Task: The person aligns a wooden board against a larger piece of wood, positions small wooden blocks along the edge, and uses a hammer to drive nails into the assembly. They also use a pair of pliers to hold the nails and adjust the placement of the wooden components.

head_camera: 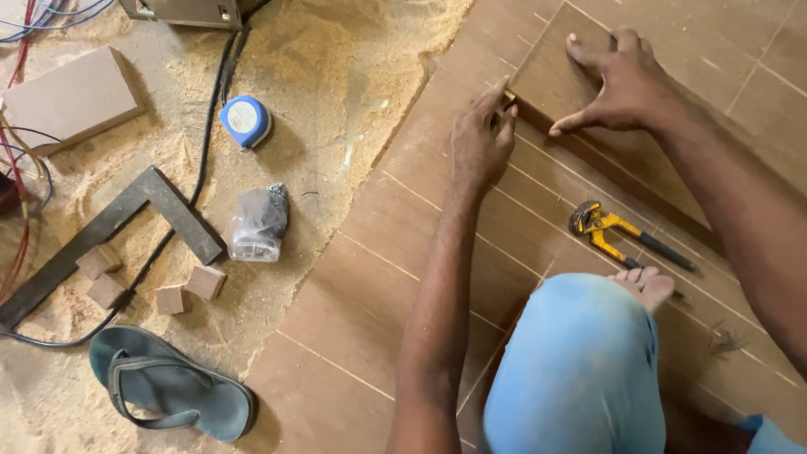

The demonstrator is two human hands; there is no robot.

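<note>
The person crouches on a large brown board (403, 252) scored with pale lines into a grid of rectangles, and both hands work at the corner of a smaller brown panel (563, 71) lying flat on it at the far right. The left hand (481, 139) has its fingers pinched together on a small, light-coloured thing (508, 99) pressed right at the near-left corner of the panel; what that thing is cannot be told. The right hand (620, 80) is spread open, its palm and fingers flat on top of the panel, holding it down. The panel's edges run close along the marked lines, so it looks placed and aligned, while nothing visible shows it fastened yet; the rest of the marked rectangles carry no panel. A yellow-handled pair of pliers (626, 235) lies on the board just beyond the person's bare foot (646, 284), near the blue-clad knee (576, 370). To the left, on the sawdust-covered floor (336, 67), lie a blue tape measure (245, 120), a metal square (109, 231), several small wooden blocks (181, 290), a clear plastic bag (256, 223), a dark sandal (168, 382) and a black cable (210, 134).
</note>
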